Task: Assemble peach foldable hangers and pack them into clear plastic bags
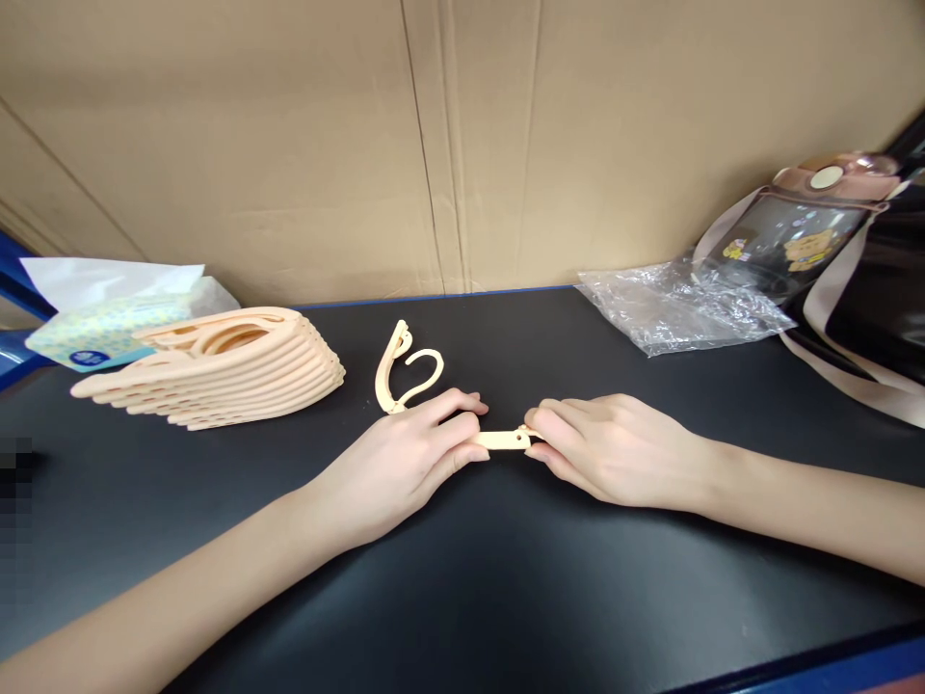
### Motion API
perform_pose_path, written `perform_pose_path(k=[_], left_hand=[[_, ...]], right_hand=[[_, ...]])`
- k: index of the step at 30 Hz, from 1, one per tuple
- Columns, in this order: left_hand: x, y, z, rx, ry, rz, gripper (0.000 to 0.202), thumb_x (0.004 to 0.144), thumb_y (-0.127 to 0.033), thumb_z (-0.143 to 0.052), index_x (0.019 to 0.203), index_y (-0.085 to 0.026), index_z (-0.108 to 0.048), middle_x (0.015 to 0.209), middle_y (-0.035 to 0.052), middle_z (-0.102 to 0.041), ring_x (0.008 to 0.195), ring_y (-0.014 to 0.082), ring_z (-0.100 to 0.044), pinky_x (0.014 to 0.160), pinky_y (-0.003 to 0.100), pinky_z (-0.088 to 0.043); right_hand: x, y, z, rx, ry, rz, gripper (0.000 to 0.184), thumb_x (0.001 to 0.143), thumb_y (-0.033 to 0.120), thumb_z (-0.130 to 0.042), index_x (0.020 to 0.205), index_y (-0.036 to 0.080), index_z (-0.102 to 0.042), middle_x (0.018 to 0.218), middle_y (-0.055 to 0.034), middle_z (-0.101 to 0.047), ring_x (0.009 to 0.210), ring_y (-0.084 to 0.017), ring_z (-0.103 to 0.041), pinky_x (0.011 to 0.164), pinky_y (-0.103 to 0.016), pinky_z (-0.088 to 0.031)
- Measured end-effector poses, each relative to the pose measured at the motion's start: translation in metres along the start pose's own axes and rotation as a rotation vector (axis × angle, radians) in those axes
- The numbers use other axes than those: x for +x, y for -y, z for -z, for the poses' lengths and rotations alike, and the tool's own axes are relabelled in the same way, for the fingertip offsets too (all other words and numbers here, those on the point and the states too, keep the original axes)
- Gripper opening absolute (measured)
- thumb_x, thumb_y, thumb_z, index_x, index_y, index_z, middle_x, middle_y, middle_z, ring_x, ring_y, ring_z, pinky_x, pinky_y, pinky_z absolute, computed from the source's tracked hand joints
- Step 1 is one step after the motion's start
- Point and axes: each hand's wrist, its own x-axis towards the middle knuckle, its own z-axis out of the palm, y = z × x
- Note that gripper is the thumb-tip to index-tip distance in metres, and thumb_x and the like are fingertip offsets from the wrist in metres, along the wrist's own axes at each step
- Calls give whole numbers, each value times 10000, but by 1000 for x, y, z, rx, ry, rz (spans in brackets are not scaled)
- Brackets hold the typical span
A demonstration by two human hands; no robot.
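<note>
A cream plastic folding hanger [502,440] lies across the middle of the black table, its curled hook and one upright arm showing beyond my left hand [415,453]. That hand is closed around the hanger, thumb in front and fingers over the top. At the bar's other end, my right hand [614,448] pinches a small cream part beside a round hole; the fingers hide most of this part. Between the two hands a short flat length of the bar is visible. Left of them sits a stack of several similar peach-coloured hangers [267,376].
A tissue pack [93,323] stands behind the stack at the left. A crumpled clear plastic bag [657,308] lies at the back right, beside a strapped water bottle [787,236] and a dark bag [892,289]. Cardboard [289,145] walls off the table's [462,588] back edge.
</note>
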Motion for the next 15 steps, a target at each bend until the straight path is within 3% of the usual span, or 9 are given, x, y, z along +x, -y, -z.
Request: perform_pose_path(k=[9,15], left_hand=[[2,1,0,11,4,5,333,1031,-331,-322,907,-215,-609,1219,25,-576,1106,174,-602,869,276,-489],[0,0,1,13,5,6,345,1026,-337,-333,890,-212,-624,1222,27,-581,1086,182,-612,857,282,-506]], right_hand=[[2,2,5,-213,-108,80,290,997,186,-337,764,170,-509,622,14,-518,491,-128,-452,476,-297,-233],[1,2,8,-293,-122,124,214,973,185,-415,808,155,-547,644,15,-518,526,-129,-425,510,-303,-236]])
